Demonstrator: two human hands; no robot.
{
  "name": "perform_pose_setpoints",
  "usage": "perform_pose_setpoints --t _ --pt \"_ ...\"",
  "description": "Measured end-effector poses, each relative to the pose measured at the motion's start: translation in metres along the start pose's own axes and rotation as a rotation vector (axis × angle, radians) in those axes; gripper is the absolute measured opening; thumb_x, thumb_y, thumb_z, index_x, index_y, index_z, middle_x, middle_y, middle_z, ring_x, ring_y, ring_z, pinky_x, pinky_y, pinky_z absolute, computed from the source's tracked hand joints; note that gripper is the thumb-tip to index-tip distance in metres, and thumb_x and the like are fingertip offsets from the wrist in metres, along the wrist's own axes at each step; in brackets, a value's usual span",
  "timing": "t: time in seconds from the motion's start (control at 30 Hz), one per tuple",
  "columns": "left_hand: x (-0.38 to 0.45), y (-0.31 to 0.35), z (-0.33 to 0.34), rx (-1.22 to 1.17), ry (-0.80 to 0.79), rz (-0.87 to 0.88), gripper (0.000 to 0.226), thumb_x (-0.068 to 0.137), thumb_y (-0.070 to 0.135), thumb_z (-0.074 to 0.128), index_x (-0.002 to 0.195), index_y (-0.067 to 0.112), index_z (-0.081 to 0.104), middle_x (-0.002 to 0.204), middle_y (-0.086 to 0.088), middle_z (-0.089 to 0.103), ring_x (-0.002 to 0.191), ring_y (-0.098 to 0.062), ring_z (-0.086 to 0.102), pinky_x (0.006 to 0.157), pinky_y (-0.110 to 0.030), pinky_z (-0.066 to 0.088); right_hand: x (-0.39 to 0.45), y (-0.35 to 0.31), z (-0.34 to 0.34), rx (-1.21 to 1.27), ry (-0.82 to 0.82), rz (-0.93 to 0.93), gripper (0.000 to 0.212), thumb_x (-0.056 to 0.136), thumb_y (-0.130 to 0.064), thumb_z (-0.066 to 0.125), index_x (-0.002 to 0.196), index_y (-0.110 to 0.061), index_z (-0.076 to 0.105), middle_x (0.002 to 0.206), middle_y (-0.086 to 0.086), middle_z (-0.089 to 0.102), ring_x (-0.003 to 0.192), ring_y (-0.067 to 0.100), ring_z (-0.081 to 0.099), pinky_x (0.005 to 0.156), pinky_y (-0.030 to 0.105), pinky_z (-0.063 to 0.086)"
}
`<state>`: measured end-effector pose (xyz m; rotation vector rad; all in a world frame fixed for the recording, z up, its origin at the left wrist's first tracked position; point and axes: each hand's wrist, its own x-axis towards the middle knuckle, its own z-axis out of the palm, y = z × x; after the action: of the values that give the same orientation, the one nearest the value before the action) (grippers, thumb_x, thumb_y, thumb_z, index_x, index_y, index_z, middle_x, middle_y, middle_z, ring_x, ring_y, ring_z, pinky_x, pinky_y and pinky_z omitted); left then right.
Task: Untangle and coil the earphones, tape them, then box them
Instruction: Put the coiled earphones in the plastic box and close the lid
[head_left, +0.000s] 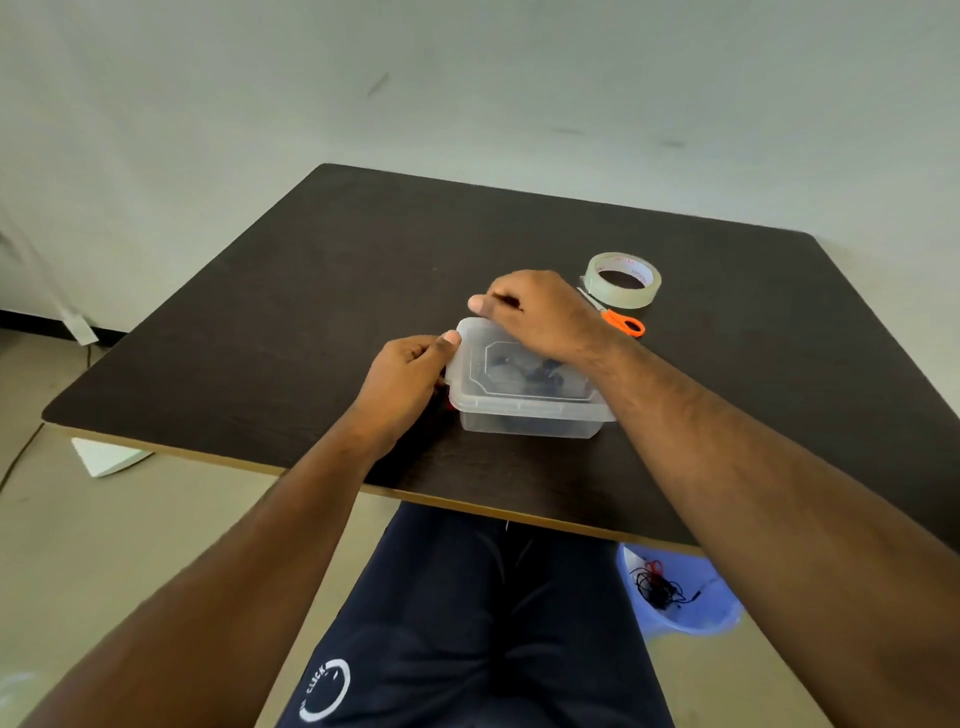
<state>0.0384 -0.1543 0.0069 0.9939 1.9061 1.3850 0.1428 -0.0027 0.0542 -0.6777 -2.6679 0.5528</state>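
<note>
Earphones inside lidded box

A dark desk carries a clear lidded box, a tape roll and orange-handled scissors just beside the roll.

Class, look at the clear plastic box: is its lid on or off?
On: the lid covers the box, both hands on its corners. Whether it is latched, cannot tell.

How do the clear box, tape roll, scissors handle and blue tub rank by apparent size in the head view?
1. Clear box
2. Blue tub, though partly hidden by the table and an arm
3. Tape roll
4. Scissors handle
</note>
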Motion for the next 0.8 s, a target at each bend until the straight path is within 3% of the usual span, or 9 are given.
perform_pose_setpoints --t 0.07,0.13,0.23,0.3,0.43,0.53,0.63,0.73,0.8 --pt "0.0 0.002 -0.001 -0.025 -0.017 -0.016 0.038 0.102 0.038 0.044 0.095 0.013 0.071 0.088 -0.003 0.073 0.078 -0.014 0.068 0.075 -0.027 0.055 -0.007 0.01 -0.022 0.027 0.097 0.054 0.043 0.092 -0.048 0.056 0.066 -0.014 0.057 0.062 -0.005 0.052 0.059 0.013 0.049 0.059 0.031 0.04" --pt "0.002 0.002 -0.002 -0.08 -0.009 -0.012 0.028 0.101 0.034 0.048 0.106 0.018 0.07 0.095 0.001 0.073 0.085 -0.013 0.07 0.076 -0.027 0.057 -0.023 0.028 -0.042 0.075 0.128 0.232 0.045 0.09 -0.05 0.058 0.07 -0.01 0.058 0.063 -0.003 0.053 0.058 0.01 0.05 0.059 0.027 0.041" --pt "0.007 0.005 -0.006 -0.084 0.056 -0.001 0.034 0.096 0.03 0.059 0.129 0.024 0.057 0.095 -0.004 0.072 0.073 -0.018 0.066 0.06 -0.03 0.056 -0.058 0.048 -0.052 0.239 -0.125 0.607 0.057 0.087 -0.064 0.051 0.09 -0.009 0.064 0.078 0.009 0.067 0.062 0.021 0.062 0.06 0.035 0.054" --pt "0.008 0.008 -0.005 -0.074 0.059 0.015 0.045 0.095 0.027 0.061 0.138 0.027 0.047 0.085 -0.01 0.071 0.061 -0.024 0.059 0.051 -0.033 0.053 -0.072 0.053 -0.047 0.327 -0.225 0.729 0.058 0.088 -0.068 0.045 0.103 -0.015 0.064 0.089 0.013 0.069 0.065 0.023 0.064 0.059 0.035 0.058" --pt "0.01 0.017 0.001 0.102 0.073 0.069 0.054 0.098 0.022 0.055 0.146 0.031 0.034 0.077 -0.008 0.067 0.053 -0.016 0.057 0.046 -0.023 0.052 -0.075 0.049 -0.036 0.447 -0.179 0.767 0.058 0.089 -0.07 0.04 0.106 -0.019 0.064 0.084 0.009 0.067 0.062 0.02 0.062 0.052 0.029 0.053" --pt "0.01 0.024 0.0 0.2 0.045 0.124 0.06 0.098 0.017 0.053 0.15 0.033 0.029 0.077 0.0 0.06 0.066 -0.011 0.061 0.064 -0.022 0.058 -0.074 0.048 -0.033 0.43 -0.187 0.794 0.064 0.087 -0.071 0.042 0.098 -0.013 0.066 0.069 0.005 0.061 0.055 0.017 0.053 0.049 0.027 0.046" --pt "0.011 0.032 0.001 0.371 0.017 0.178 0.062 0.098 0.014 0.051 0.15 0.035 0.026 0.101 -0.008 0.064 0.069 -0.011 0.059 0.084 -0.03 0.058 -0.071 0.05 -0.033 0.352 -0.145 0.856 0.061 0.08 -0.073 0.053 0.085 -0.013 0.061 0.065 0.005 0.056 0.055 0.016 0.046 0.047 0.026 0.038" --pt "0.014 0.037 0.004 0.534 0.029 0.199 0.06 0.098 0.016 0.048 0.15 0.036 0.027 0.11 -0.011 0.065 0.066 -0.013 0.058 0.078 -0.03 0.057 -0.066 0.049 -0.036 0.269 -0.06 0.81 0.054 0.077 -0.067 0.065 0.079 -0.013 0.057 0.064 0.006 0.053 0.054 0.018 0.046 0.05 0.029 0.037" --pt "0.014 0.038 0.006 0.605 0.039 0.203 0.059 0.098 0.018 0.046 0.15 0.037 0.027 0.112 -0.008 0.066 0.064 -0.014 0.059 0.071 -0.029 0.058 -0.061 0.047 -0.038 0.077 -0.037 0.729 0.056 0.078 -0.066 0.064 0.073 -0.01 0.052 0.063 0.005 0.051 0.055 0.019 0.047 0.053 0.03 0.037"
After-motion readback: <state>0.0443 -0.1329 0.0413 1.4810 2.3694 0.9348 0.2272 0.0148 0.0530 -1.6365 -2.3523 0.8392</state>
